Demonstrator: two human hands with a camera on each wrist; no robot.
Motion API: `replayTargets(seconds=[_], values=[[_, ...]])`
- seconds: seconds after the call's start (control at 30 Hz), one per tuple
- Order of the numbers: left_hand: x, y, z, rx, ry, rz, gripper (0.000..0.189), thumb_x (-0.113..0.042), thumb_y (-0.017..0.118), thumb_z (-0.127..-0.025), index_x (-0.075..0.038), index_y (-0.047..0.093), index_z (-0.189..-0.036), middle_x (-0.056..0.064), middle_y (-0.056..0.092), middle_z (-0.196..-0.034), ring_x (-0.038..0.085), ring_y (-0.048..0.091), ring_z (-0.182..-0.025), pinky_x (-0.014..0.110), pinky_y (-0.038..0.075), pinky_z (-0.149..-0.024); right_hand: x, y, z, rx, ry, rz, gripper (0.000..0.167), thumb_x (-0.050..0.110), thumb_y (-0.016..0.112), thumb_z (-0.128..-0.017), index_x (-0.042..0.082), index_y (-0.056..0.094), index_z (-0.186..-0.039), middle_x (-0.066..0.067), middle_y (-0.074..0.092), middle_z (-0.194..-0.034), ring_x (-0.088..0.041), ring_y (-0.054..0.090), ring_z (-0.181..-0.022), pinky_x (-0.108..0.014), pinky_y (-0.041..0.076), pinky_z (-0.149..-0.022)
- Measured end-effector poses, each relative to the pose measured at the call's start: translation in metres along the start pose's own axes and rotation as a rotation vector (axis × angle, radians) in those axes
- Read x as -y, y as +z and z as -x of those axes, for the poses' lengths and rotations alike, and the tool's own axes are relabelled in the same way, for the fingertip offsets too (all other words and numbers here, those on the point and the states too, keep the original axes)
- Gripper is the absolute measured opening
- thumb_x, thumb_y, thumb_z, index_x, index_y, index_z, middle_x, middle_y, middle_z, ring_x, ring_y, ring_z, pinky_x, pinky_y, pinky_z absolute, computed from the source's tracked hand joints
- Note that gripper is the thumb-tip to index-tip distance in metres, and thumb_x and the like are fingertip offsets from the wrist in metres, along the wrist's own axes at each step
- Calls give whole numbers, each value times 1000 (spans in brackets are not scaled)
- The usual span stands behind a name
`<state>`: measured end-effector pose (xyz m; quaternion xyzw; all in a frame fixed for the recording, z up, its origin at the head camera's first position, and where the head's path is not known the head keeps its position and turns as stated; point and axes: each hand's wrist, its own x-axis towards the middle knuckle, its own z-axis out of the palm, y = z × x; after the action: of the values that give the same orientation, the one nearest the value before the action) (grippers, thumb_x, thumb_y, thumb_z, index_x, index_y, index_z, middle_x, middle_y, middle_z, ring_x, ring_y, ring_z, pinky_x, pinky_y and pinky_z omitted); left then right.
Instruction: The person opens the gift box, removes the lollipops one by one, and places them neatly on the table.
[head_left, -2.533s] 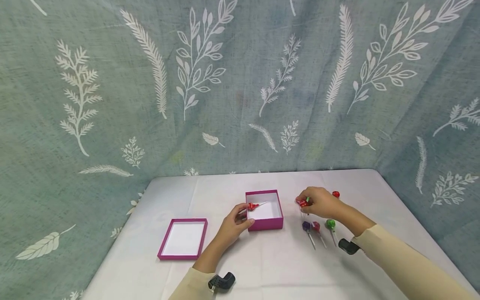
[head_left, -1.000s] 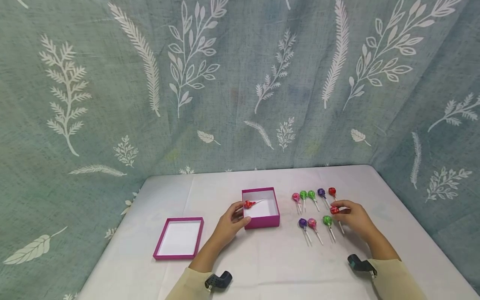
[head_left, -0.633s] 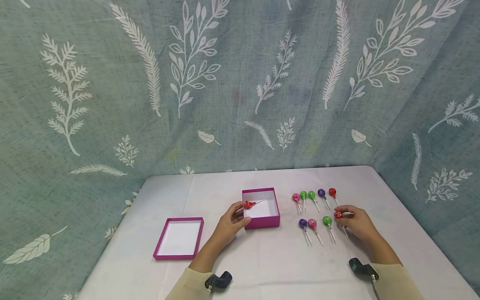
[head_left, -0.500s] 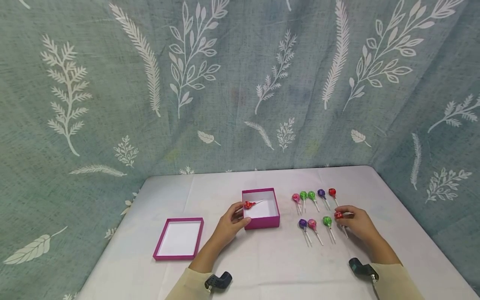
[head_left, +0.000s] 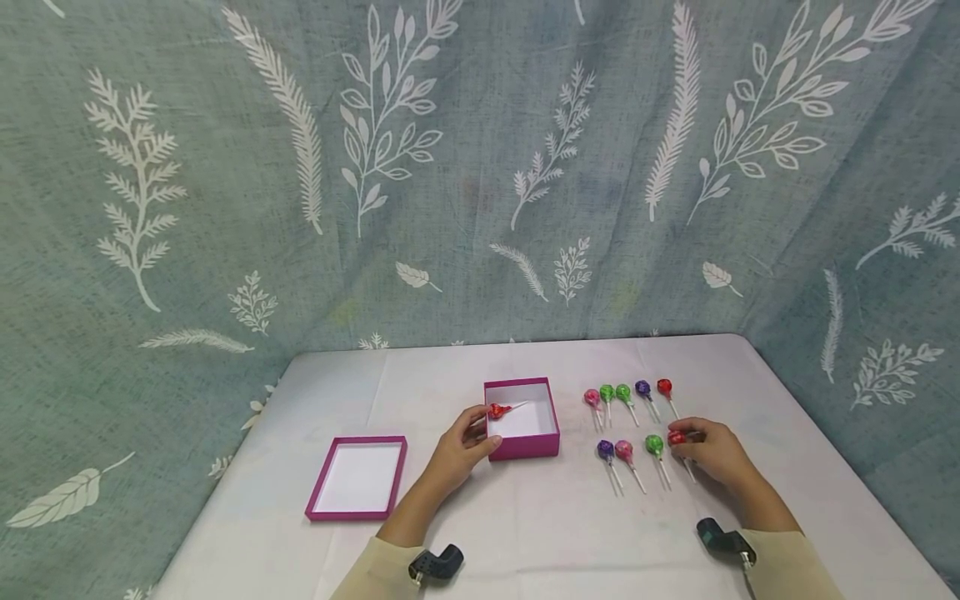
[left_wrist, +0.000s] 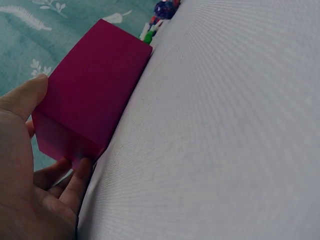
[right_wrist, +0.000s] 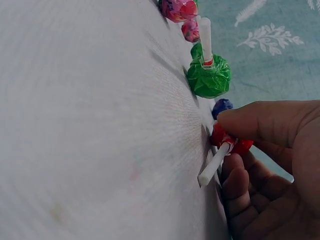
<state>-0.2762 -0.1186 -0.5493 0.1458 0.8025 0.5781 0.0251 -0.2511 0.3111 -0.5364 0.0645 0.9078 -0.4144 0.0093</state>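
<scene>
My left hand (head_left: 455, 450) grips the near left corner of an open magenta box (head_left: 528, 447), thumb on the front and fingers along the left side. A red lollipop (head_left: 498, 411) lies inside, its white stick pointing right. My right hand (head_left: 708, 450) pinches another red lollipop (right_wrist: 218, 135) by its wrapped head, between thumb and fingers. That lollipop is at the right end of the front row, beside a green lollipop (head_left: 655, 446). Purple (head_left: 606, 450) and pink (head_left: 625, 451) lollipops lie farther left in this row.
A back row holds pink (head_left: 592, 397), green (head_left: 623, 392), purple (head_left: 642, 388) and red (head_left: 664, 387) lollipops. The box's magenta-rimmed lid (head_left: 357, 477) lies upturned on the left of the white-covered table (head_left: 540, 533). A patterned curtain (head_left: 465, 192) hangs behind the table.
My right hand has moved from the back row's left end to the front row's right end. The red lollipop in it has shifted slightly right and nearer. My left hand has stayed on the box.
</scene>
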Motion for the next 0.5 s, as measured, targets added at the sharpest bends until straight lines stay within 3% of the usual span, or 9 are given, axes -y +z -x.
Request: replayTargets(seconds=[0.23,0.47,0.5], values=[[0,0,2,-8,-1,1,64,-41,73,-87,-23,46,-142,8,48,-144,28,51,-126,37,48,-99,3,-2,1,21,2,-18,40,9,74,-82,-1,62,-119,-15,62,-106,-28,55,-90,-30,52,-65],[-40,-6,14,42,11,32,62,-25,71,-91,-7,43,-143,23,43,-145,39,46,-129,42,45,-101,7,-7,-3,73,3,0,41,10,76,-82,1,63,-119,-18,60,-113,-30,54,-94,-32,53,-68],[-40,-6,14,43,11,30,62,-25,71,-91,-7,42,-144,23,42,-145,39,46,-129,42,45,-101,7,-7,-4,81,2,12,40,9,75,-82,2,64,-119,-19,60,-115,-30,55,-95,-33,54,-69]])
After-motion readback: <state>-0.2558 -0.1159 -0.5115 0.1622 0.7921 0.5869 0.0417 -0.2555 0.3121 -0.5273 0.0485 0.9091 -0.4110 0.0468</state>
